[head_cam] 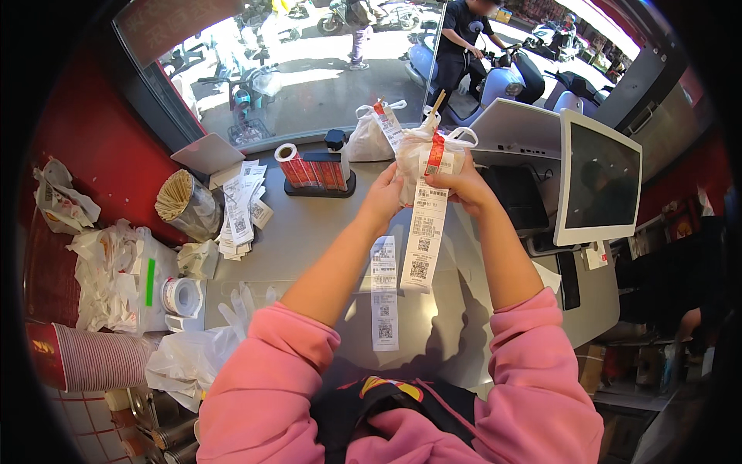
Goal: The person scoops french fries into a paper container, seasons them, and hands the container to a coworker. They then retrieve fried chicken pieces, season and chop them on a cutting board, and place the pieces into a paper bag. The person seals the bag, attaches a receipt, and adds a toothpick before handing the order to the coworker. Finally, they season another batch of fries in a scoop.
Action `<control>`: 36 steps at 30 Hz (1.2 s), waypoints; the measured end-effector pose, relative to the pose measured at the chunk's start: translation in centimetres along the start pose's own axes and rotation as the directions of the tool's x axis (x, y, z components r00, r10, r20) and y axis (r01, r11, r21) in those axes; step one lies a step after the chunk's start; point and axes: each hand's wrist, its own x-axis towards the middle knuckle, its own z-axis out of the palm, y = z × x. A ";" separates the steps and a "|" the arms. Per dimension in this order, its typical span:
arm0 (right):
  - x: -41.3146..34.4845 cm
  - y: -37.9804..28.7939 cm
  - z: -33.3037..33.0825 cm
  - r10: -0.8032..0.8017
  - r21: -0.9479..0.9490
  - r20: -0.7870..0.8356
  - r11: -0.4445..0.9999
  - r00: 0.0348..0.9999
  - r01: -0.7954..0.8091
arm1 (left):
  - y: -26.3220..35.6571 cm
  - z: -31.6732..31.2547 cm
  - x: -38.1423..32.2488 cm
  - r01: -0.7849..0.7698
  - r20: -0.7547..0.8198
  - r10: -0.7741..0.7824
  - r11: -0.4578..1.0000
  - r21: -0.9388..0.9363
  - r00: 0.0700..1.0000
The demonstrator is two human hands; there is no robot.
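Between my two hands is a tied white plastic takeaway bag point(408, 145), raised over the far part of the counter. My left hand point(382, 194) grips its left side, and my right hand point(464, 184) its right side. A long printed receipt point(426, 232) hangs from the bag's front, fixed near the knot by a red sticker point(436, 152). Wooden chopsticks point(438, 102) poke up from the knot. Just beyond my left hand stands a second tied bag point(368, 136) with its own receipt. Another long receipt point(384, 296) lies flat on the counter below my forearms.
A sticker dispenser point(319, 174) with a red roll stands left of the bags. Further left are a receipt pile point(240, 211), a canister of wooden sticks point(185, 203), plastic bags point(110, 272) and stacked paper cups point(98, 356). A monitor point(600, 177) rises at right. Outside the window, a person straddles a scooter.
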 end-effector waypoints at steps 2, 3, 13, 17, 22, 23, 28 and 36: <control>2.5 2.4 -0.8 0.037 0.028 0.037 0.999 0.999 -0.038 | -1.6 -1.3 1.7 0.038 -0.046 -0.032 0.987 0.153 0.998; 3.8 3.7 -1.1 0.029 0.043 0.055 0.999 0.998 -0.031 | -2.5 -2.0 2.6 0.049 -0.066 -0.035 0.974 0.223 0.997; 8.8 11.9 -0.3 -0.201 -0.145 -0.107 0.972 0.974 0.185 | -7.2 -6.6 -0.1 -0.106 -0.341 0.311 0.857 0.504 0.887; 2.0 11.6 -0.4 -0.335 -0.403 -0.283 0.892 0.899 0.205 | -8.4 -4.9 -9.8 -0.241 -0.189 0.532 0.635 0.734 0.825; -11.1 12.8 2.8 -0.462 -0.295 -0.039 0.852 0.886 0.432 | -10.1 -4.4 -19.3 -0.276 0.025 0.519 0.412 0.868 0.854; -12.9 13.2 3.5 -0.471 -0.362 0.101 0.803 0.876 0.473 | -10.4 -4.3 -20.7 -0.258 0.013 0.509 0.414 0.873 0.861; -16.6 15.4 6.5 -0.444 -0.379 0.384 0.724 0.810 0.576 | -11.2 -4.1 -26.7 -0.131 -0.114 0.440 0.488 0.863 0.891; -20.7 19.2 5.6 -0.470 -0.361 0.500 0.651 0.727 0.668 | -15.5 -1.4 -34.0 0.060 -0.289 0.468 0.444 0.894 0.835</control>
